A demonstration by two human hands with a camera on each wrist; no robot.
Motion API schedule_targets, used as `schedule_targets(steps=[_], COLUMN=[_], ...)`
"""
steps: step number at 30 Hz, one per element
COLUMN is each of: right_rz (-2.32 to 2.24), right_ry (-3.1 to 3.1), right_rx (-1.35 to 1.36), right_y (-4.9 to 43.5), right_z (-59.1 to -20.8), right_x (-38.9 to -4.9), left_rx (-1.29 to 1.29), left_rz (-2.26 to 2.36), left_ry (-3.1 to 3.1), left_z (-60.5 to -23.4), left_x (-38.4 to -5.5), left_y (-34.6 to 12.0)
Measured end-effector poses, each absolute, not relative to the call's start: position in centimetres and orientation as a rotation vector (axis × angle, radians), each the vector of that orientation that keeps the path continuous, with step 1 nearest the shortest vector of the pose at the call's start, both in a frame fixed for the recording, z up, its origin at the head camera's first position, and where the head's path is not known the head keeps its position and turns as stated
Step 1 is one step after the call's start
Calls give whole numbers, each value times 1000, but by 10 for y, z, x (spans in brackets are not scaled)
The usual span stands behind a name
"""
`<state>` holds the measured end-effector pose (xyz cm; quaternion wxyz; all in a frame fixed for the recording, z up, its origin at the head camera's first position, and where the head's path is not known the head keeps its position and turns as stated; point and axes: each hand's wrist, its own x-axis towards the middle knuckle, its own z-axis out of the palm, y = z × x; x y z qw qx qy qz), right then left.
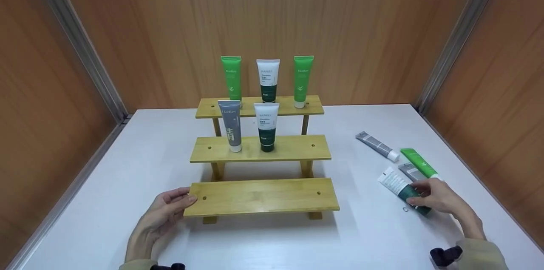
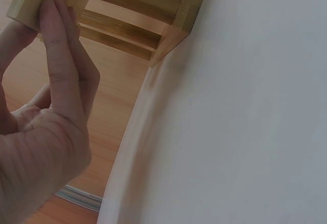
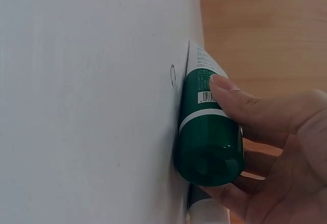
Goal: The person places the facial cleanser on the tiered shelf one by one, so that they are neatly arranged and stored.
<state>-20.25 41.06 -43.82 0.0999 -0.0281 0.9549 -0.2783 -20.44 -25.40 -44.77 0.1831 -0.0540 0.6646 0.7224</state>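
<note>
My left hand point(image 1: 163, 210) pinches the left end of the lowest step of a three-step wooden display stand point(image 1: 263, 195); thumb on top, fingers along the edge. In the left wrist view its fingertips point(image 2: 51, 17) lie against the wood. On the right, my right hand point(image 1: 437, 197) holds a white and dark green tube point(image 3: 207, 117) by its capped half, thumb on the barcode side. That tube lies at the table surface. Just behind it are a grey tube point(image 1: 411, 171), partly covered, and a bright green tube point(image 1: 418, 163). Another grey tube point(image 1: 377, 146) lies farther back.
Two green tubes flank a white and dark green tube point(image 1: 268, 78) on the top step. The middle step bears a grey tube point(image 1: 231, 125) and a white and dark green tube point(image 1: 267, 125), both upright. Wooden walls point(image 1: 272, 15) enclose the white table point(image 1: 106, 176) behind and at both sides.
</note>
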Motion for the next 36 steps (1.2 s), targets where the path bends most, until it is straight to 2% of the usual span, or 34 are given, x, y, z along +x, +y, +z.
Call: schedule_targets(steps=[24, 36], right_rz=[-985, -1159], right_ry=[2910, 2910], right_rx=[-6, -78], right_y=[383, 366], right_z=[-439, -435], right_x=[-205, -208], left_rx=[-135, -108], left_rz=[2044, 2038], left_ry=[1860, 1868], left_z=[-448, -448], left_x=[-205, -205], left_y=[-254, -255])
